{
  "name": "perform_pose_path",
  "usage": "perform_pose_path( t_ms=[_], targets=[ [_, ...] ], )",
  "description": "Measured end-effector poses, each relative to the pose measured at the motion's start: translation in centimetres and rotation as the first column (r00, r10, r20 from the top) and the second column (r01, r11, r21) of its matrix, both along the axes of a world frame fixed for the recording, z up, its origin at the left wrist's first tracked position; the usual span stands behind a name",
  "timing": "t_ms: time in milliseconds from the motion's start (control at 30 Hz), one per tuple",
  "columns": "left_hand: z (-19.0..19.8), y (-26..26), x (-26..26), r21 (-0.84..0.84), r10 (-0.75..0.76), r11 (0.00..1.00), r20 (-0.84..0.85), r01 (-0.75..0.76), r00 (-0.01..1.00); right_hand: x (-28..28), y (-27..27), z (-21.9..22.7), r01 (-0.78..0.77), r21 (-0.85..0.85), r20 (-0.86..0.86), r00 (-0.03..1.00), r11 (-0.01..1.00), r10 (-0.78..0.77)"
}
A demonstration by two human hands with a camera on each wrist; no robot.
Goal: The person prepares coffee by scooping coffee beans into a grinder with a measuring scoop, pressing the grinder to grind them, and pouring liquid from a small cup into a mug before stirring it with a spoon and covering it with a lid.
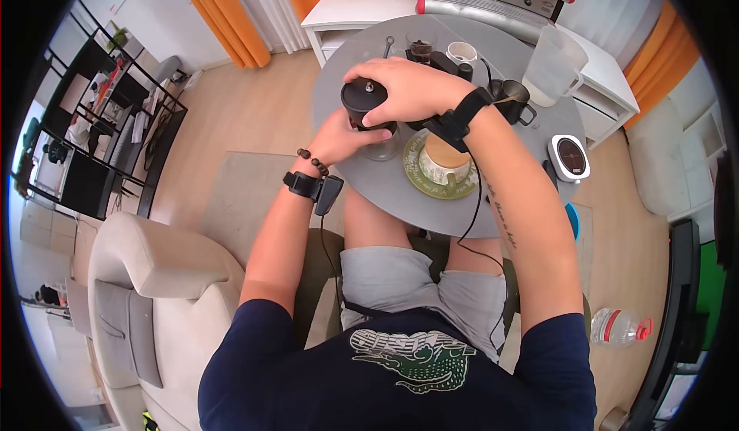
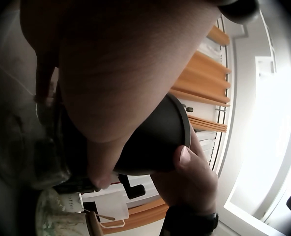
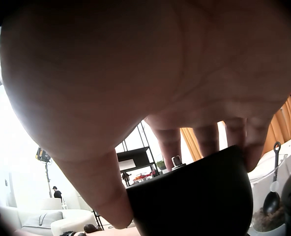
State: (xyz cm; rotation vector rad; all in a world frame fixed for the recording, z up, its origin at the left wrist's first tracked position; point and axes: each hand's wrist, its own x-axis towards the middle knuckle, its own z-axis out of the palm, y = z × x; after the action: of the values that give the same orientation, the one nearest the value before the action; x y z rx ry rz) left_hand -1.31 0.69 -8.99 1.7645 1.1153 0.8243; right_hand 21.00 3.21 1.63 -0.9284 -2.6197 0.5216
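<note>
Both hands are on a black hand coffee grinder [image 1: 362, 96] with a metal shaft at the centre of its top. My right hand [image 1: 416, 88] grips the upper body from above. In the right wrist view, the thumb and fingers spread round the black rim [image 3: 194, 191]. My left hand [image 1: 344, 135] wraps round the grinder lower down, its thumb across the front. Beneath it is a clear glass base [image 1: 381, 150], partly hidden by the hands. In the left wrist view, the left hand covers much of the black body [image 2: 158, 137].
Right of the hands, a patterned cup with a wooden top [image 1: 446, 158] stands on a green plate [image 1: 419, 181]. Beyond are a black mug [image 1: 512, 100], a clear pitcher [image 1: 554, 65] and a white device with a dark round face [image 1: 571, 158]. A cable runs from the right wrist.
</note>
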Motion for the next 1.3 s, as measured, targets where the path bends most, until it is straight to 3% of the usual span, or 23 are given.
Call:
perform_pose_path(
  t_ms=[133,200,267,333,533,600,700,800,933,967,1033,1067,1133,1167,1233,1300],
  targets=[
    [-0.7,0.3,-0.2,0.001,-0.007,1.000,0.046,0.007,0.999,-0.9,-0.4,0.2,0.006,0.057,-0.001,1.000,0.998,-0.006],
    [0.4,-0.1,-0.3,-0.050,-0.003,0.999,-0.046,0.001,0.999,-2.3,-2.7,1.9,0.269,0.123,0.213,0.933,0.955,-0.290],
    [0.9,-0.3,-0.1,-0.093,-0.013,0.996,-0.143,-0.001,0.990,-3.4,-3.4,2.2,0.294,0.160,0.248,0.912,0.942,-0.327],
    [0.6,-0.5,0.0,-0.036,0.015,0.999,-0.063,-0.017,0.998,-3.6,-3.3,2.2,0.319,0.200,0.282,0.887,0.927,-0.366],
    [-0.5,0.2,-0.1,-0.028,-0.011,1.000,0.017,0.012,1.000,-2.5,-1.6,0.9,0.234,0.199,0.229,0.933,0.951,-0.278],
    [-0.2,-0.1,0.0,-0.031,-0.021,0.999,0.046,0.022,0.999,-1.6,-1.2,0.6,0.098,0.156,0.094,0.989,0.983,-0.113],
    [0.1,0.0,0.0,-0.056,-0.025,0.998,0.051,0.028,0.998,-1.0,-0.5,0.6,0.048,0.089,-0.033,0.998,0.995,-0.046],
    [0.0,0.4,-0.1,-0.084,-0.036,0.996,0.042,0.040,0.998,-1.1,-0.2,0.8,0.025,0.061,-0.167,0.986,0.998,-0.015],
    [-0.3,0.6,-0.2,-0.114,-0.070,0.990,0.073,0.078,0.995,-0.4,-1.3,1.2,0.062,0.027,-0.148,0.987,0.998,-0.058],
    [-0.6,0.7,-0.1,-0.117,-0.076,0.990,0.072,0.084,0.995,0.0,-1.6,1.4,0.071,-0.005,-0.230,0.971,0.997,-0.071],
    [-1.4,0.8,-0.1,-0.060,-0.060,0.996,0.142,0.069,0.988,1.3,-2.3,1.5,0.051,-0.040,-0.420,0.905,0.998,-0.063],
    [-1.8,0.9,-0.1,-0.064,-0.066,0.995,0.144,0.076,0.987,2.2,-2.3,1.3,0.021,-0.137,-0.500,0.862,0.990,-0.088],
    [-2.2,1.1,-0.2,-0.030,-0.073,0.996,0.215,0.081,0.974,4.5,-3.6,1.5,0.083,-0.174,-0.709,0.681,0.981,-0.184],
    [-2.1,1.1,-0.3,-0.055,-0.067,0.995,0.189,0.079,0.980,6.3,-4.2,1.7,0.043,-0.302,-0.777,0.568,0.952,-0.272],
    [-1.9,1.0,-0.2,-0.047,-0.079,0.995,0.180,0.089,0.981,10.0,-5.5,1.4,0.009,-0.473,-0.818,0.366,0.881,-0.443],
    [-1.4,0.9,-0.2,-0.037,-0.077,0.996,0.140,0.083,0.987,14.2,-7.4,0.7,-0.053,-0.499,-0.855,0.196,0.865,-0.481]
  ],
)
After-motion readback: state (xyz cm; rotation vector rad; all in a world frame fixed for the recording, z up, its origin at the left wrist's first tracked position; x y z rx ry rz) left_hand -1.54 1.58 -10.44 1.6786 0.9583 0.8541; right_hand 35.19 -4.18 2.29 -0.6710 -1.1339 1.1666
